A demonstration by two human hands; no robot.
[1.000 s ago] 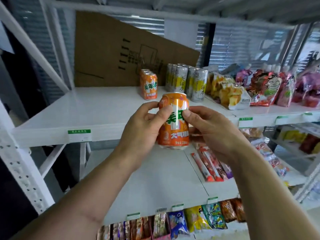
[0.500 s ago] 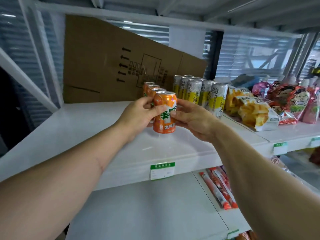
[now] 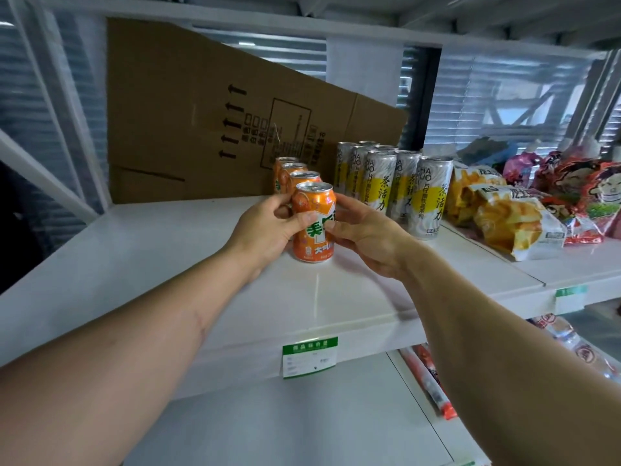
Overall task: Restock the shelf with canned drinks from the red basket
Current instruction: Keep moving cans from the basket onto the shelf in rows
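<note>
Cardboard sheet [image 3: 208, 122] leaning at back left. Left hand [image 3: 265, 227] and right hand [image 3: 366, 237] both pinching orange can [image 3: 312, 227], fingers narrow round its label. Carried at chest height a second ago, now base down on white shelf [image 3: 168, 264], front of orange row [image 3: 292, 173], silver cans [image 3: 396, 183] just right. Placement looks done; release next. Red basket out of view.

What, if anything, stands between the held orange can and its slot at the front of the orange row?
Nothing visible. The orange can, held by the left hand and right hand, already sits at the front of the orange row, base on the shelf.
</note>
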